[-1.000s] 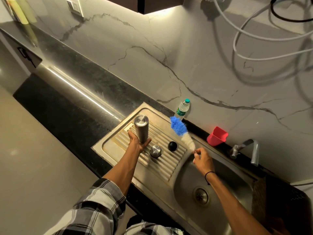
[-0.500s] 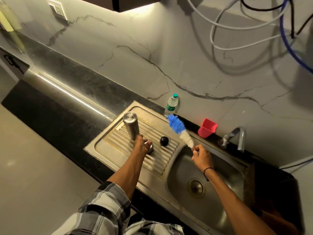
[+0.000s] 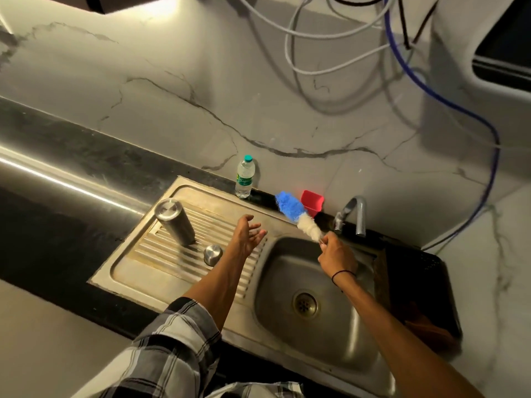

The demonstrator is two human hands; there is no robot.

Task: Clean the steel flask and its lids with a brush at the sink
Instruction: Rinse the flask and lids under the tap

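Note:
The steel flask (image 3: 175, 221) stands upside down on the ribbed drainboard (image 3: 161, 262) at the left. A steel lid (image 3: 213, 255) lies on the ribs just in front of it. My left hand (image 3: 247, 234) hovers open, palm up, over the drainboard's right side, holding nothing. A black lid seen earlier is hidden, likely behind this hand. My right hand (image 3: 334, 252) grips the handle of a bottle brush (image 3: 298, 216) with a blue and white head, raised above the sink basin (image 3: 310, 317) and pointing up-left.
A small plastic water bottle (image 3: 244, 177) stands at the back edge of the drainboard. A red cup (image 3: 312, 202) sits behind the brush head. The tap (image 3: 353, 215) rises behind the basin. A dark rack (image 3: 413, 291) lies right of the sink. Hoses hang on the wall.
My left hand let go of the flask, passed over the steel lid, then moved right and opened palm up. The brush stayed raised in my right hand. The view shifted right.

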